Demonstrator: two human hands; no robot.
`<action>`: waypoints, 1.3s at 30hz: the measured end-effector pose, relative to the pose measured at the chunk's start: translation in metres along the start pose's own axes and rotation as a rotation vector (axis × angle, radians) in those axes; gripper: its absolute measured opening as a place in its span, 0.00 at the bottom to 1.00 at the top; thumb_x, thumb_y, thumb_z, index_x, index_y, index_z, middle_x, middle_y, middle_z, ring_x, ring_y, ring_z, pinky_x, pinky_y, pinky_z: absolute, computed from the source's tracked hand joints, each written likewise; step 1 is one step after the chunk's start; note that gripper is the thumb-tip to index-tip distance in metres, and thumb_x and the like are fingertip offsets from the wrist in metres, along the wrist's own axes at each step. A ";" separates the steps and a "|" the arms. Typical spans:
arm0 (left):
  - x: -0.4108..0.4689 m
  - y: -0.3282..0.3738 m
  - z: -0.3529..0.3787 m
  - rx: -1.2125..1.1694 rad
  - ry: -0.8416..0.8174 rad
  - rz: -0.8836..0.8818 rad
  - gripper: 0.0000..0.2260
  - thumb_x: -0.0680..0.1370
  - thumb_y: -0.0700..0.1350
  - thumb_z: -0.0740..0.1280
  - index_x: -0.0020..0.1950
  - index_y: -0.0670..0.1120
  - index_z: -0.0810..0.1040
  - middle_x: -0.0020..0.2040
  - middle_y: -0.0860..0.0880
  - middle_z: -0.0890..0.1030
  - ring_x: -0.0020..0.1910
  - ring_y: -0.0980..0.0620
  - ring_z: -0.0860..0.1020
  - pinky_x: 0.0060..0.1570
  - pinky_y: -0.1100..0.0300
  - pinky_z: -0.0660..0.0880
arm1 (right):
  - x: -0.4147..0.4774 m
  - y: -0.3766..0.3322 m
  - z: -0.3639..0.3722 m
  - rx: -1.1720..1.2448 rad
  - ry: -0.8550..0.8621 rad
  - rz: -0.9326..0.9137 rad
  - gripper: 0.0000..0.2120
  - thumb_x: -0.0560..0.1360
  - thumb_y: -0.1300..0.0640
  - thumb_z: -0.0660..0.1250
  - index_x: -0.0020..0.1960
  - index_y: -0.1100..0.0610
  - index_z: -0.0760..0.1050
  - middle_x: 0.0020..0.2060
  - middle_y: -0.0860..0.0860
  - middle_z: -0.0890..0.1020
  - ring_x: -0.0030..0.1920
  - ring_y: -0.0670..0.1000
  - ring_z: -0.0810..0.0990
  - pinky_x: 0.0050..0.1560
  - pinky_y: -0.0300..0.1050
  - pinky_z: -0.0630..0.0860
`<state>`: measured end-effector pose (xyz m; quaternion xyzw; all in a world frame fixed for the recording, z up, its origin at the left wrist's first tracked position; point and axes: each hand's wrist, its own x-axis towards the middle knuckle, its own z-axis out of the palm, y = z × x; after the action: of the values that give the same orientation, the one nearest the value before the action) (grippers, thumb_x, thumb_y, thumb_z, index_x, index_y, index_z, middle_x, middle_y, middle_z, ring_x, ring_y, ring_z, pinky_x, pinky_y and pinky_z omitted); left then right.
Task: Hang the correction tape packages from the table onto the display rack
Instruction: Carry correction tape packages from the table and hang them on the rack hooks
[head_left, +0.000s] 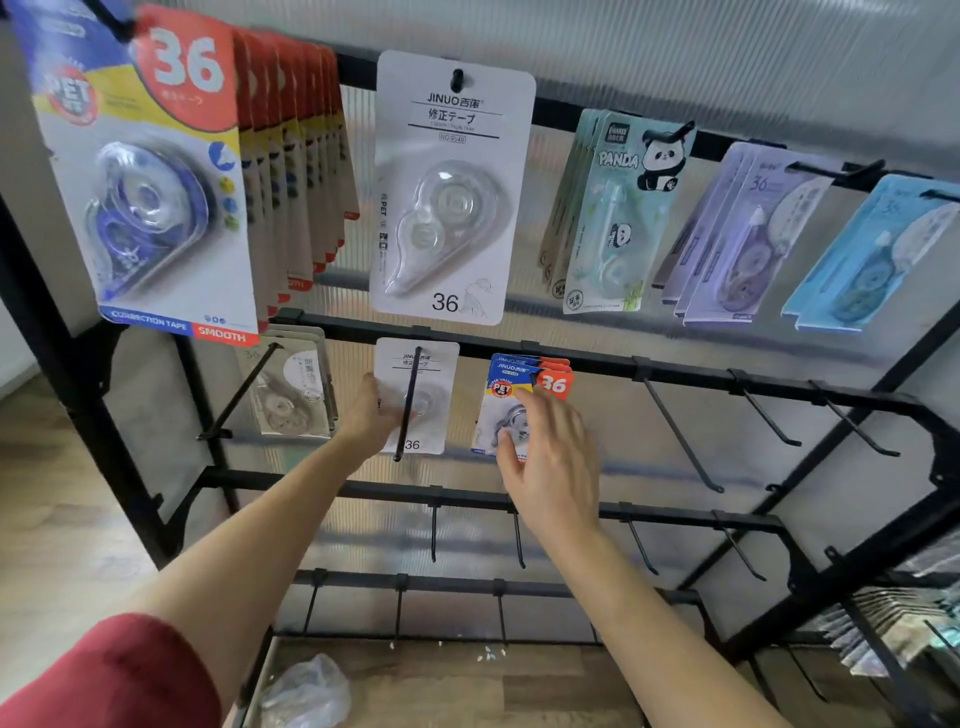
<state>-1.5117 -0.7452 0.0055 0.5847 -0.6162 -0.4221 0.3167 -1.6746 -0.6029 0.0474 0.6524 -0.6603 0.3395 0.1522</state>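
Observation:
On the black display rack (597, 361), second row, a white correction tape package (434, 374) hangs on a hook. My left hand (371, 415) grips its left edge from behind. To its right hang blue-and-red "36" correction tape packages (524, 387). My right hand (550, 452) is in front of them, fingers spread and relaxed, fingertips touching the front card; it holds nothing. The table is out of view.
The top row holds red-blue packs (156, 171), a white pack (452, 182), panda packs (618, 208), purple packs (748, 234) and blue packs (878, 254). Bare hooks (680, 436) stick out at right and on the lower rows. A plastic bag (306, 696) lies on the floor.

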 end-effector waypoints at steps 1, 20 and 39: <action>0.001 -0.001 0.000 0.002 0.005 -0.009 0.25 0.76 0.42 0.68 0.68 0.38 0.61 0.55 0.41 0.72 0.56 0.41 0.73 0.56 0.47 0.71 | 0.000 0.000 0.000 -0.002 -0.005 0.002 0.20 0.70 0.60 0.71 0.61 0.62 0.75 0.57 0.59 0.79 0.55 0.60 0.78 0.50 0.55 0.77; -0.125 -0.028 -0.045 0.285 0.065 0.204 0.35 0.75 0.54 0.68 0.77 0.48 0.55 0.76 0.45 0.59 0.74 0.43 0.58 0.71 0.44 0.58 | -0.013 -0.015 -0.021 -0.137 -0.184 0.209 0.28 0.77 0.50 0.63 0.74 0.57 0.59 0.73 0.58 0.62 0.73 0.59 0.59 0.69 0.54 0.60; -0.313 -0.115 -0.081 0.626 0.215 0.229 0.31 0.77 0.55 0.64 0.77 0.50 0.55 0.78 0.45 0.52 0.76 0.45 0.49 0.74 0.46 0.48 | -0.210 -0.117 -0.038 0.066 -0.513 0.179 0.29 0.78 0.51 0.62 0.76 0.53 0.56 0.75 0.57 0.57 0.75 0.58 0.53 0.73 0.53 0.52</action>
<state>-1.3514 -0.4436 -0.0283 0.6219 -0.7403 -0.1103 0.2303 -1.5499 -0.4092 -0.0315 0.6608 -0.7208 0.1965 -0.0719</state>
